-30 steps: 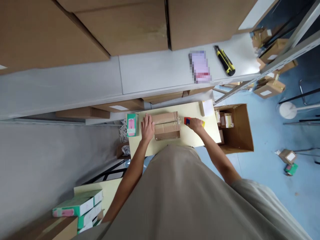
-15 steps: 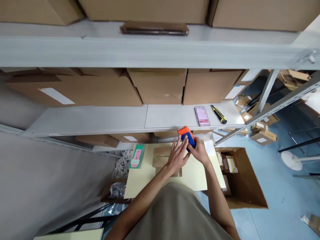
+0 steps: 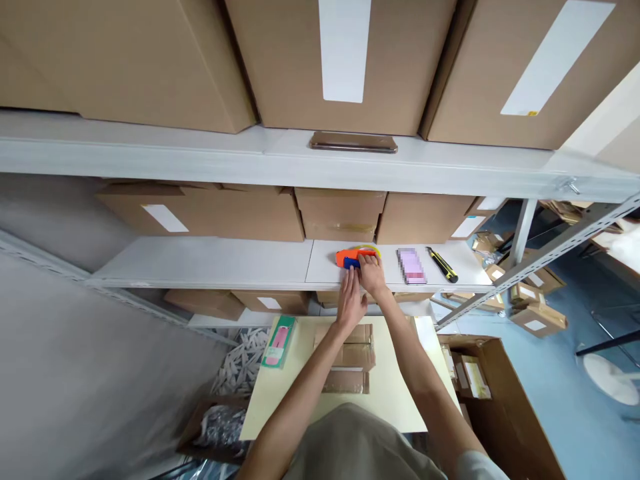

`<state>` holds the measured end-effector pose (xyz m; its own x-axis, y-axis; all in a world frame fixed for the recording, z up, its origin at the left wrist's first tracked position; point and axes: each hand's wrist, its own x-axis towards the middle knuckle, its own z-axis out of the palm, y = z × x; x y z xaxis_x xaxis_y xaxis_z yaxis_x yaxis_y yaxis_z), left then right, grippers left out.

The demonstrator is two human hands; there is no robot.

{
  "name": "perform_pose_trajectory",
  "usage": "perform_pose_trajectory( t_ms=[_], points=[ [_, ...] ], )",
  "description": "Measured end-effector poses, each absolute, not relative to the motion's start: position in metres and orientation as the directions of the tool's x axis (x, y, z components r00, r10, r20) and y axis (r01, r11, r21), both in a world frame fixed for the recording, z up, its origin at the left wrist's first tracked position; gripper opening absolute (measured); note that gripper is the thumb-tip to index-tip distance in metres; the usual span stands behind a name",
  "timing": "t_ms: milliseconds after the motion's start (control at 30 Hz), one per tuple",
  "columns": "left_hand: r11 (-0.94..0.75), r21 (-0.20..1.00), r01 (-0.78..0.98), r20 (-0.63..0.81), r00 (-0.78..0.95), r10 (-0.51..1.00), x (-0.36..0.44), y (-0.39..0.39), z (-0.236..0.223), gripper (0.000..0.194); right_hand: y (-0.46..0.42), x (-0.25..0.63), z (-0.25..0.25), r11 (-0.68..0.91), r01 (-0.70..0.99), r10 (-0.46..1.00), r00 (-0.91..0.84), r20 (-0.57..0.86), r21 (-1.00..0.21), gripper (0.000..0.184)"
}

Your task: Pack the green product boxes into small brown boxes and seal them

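My right hand rests on an orange and blue tape dispenser that lies on the grey shelf board ahead of me; its fingers curl over the tool's right end. Just below the shelf edge, my left hand reaches up with fingers stretched out and holds nothing. Under both arms a brown cardboard parcel lies on the pale yellow table.
A pink phone and a yellow-black utility knife lie on the shelf right of the dispenser. A green-pink carton sits at the table's left. An open cardboard box stands right of the table. Large cartons fill the upper shelves.
My right hand picked the tape dispenser off the table, raised it and set it on the shelf. My left hand left the parcel and rose toward the shelf. My view tilted up.
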<state>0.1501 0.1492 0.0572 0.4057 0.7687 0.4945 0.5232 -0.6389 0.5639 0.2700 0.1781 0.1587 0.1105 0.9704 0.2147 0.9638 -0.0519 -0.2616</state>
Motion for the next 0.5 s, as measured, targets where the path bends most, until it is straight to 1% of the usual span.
perform_pose_trajectory(
  t_ms=[100,167,200,233,267,300,333,367,400,433,467,500],
  points=[
    [-0.627,0.556,0.545,0.479,0.406,0.778,0.123,0.122,0.032,0.093,0.157,0.268,0.131,-0.023,0.958,0.922,0.131,0.365,-0.286,0.058],
    [-0.579,0.579,0.574,0.461,0.355,0.813,0.094,0.101,0.012,0.084,0.121,0.261,0.102,0.006,0.939,0.863,0.169,0.476,-0.343,0.059],
    [-0.531,0.604,0.594,0.437,0.31,0.844,0.077,0.09,0.001,0.081,0.098,0.256,0.084,0.027,0.923,0.844,0.185,0.504,-0.384,0.059],
    [-0.465,0.633,0.619,0.39,0.264,0.882,0.059,0.08,-0.011,0.079,0.071,0.248,0.063,0.031,0.901,0.839,0.212,0.502,-0.433,0.061],
    [-0.376,0.664,0.646,0.324,0.204,0.924,0.042,0.07,-0.024,0.077,0.045,0.239,0.04,0.003,0.874,0.848,0.255,0.464,-0.486,0.063],
    [-0.262,0.686,0.679,0.235,0.134,0.963,0.027,0.06,-0.036,0.078,0.019,0.228,0.017,-0.058,0.839,0.87,0.309,0.385,-0.541,0.07],
    [-0.134,0.688,0.713,0.114,0.076,0.991,0.014,0.051,-0.047,0.081,-0.003,0.218,-0.005,-0.147,0.794,0.894,0.362,0.264,-0.59,0.08],
    [-0.026,0.677,0.736,-0.01,0.046,0.999,0.006,0.044,-0.056,0.083,-0.022,0.208,-0.024,-0.259,0.74,0.906,0.408,0.109,-0.621,0.095],
    [0.056,0.653,0.755,-0.114,0.025,0.993,0.001,0.038,-0.063,0.087,-0.035,0.2,-0.039,-0.377,0.685,0.896,0.441,-0.057,-0.624,0.106],
    [0.108,0.627,0.771,-0.191,0.017,0.981,-0.001,0.033,-0.067,0.09,-0.043,0.194,-0.049,-0.476,0.633,0.866,0.457,-0.202,-0.61,0.112],
    [0.139,0.602,0.786,-0.241,0.013,0.97,0.0,0.03,-0.068,0.093,-0.046,0.191,-0.056,-0.561,0.59,0.824,0.459,-0.331,-0.581,0.114],
    [0.159,0.577,0.801,-0.27,0.004,0.963,0.003,0.029,-0.068,0.096,-0.045,0.19,-0.058,-0.622,0.56,0.783,0.453,-0.427,-0.547,0.111]
  ],
)
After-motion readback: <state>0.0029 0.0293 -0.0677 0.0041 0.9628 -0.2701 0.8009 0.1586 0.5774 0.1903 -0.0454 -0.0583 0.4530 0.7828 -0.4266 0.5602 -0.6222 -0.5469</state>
